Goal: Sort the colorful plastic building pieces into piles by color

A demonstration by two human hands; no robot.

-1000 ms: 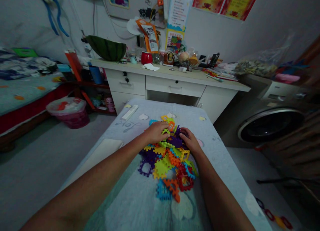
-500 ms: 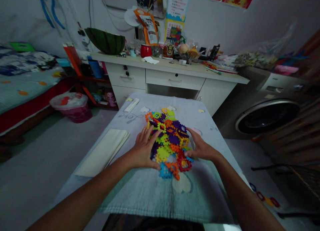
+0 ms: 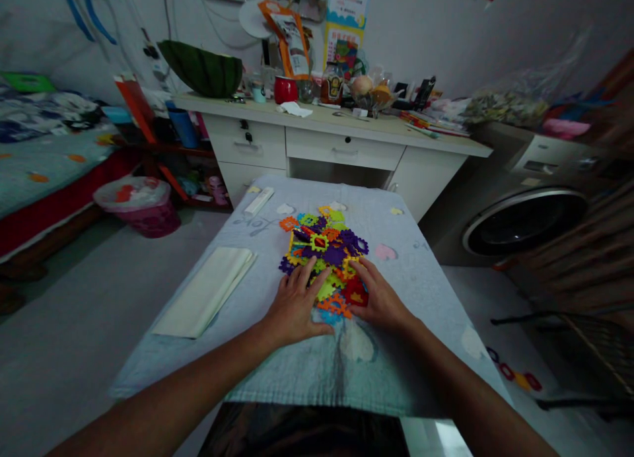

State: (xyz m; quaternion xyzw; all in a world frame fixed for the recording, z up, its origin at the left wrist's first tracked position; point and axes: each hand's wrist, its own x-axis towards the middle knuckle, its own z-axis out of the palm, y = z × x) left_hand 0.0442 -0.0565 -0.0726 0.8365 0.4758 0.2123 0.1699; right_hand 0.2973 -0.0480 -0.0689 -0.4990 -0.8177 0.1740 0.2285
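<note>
A heap of colourful plastic interlocking pieces (image 3: 335, 253) lies in the middle of the cloth-covered table (image 3: 416, 351). My left hand (image 3: 297, 306) rests at the near left side of the heap, fingers spread over a lime-green piece (image 3: 327, 288). At the near right side, my right hand (image 3: 382, 301) has its fingers apart against a red piece (image 3: 355, 292). Between the two hands, an orange piece (image 3: 335, 304) forms the heap's near edge, above a partly hidden blue one. Neither hand grips a piece; my palms cover some of the pieces' edges.
A folded cream cloth (image 3: 205, 292) lies left of the heap, and a white narrow box (image 3: 259, 201) sits at the far left corner. Behind the table stands a white desk (image 3: 341, 154) holding a cut watermelon (image 3: 203, 69). A washing machine (image 3: 525, 199) is at the right.
Both hands have drawn back toward the near edge of the heap and closer together. The near pieces have been pushed inward, so the heap is more compact.
</note>
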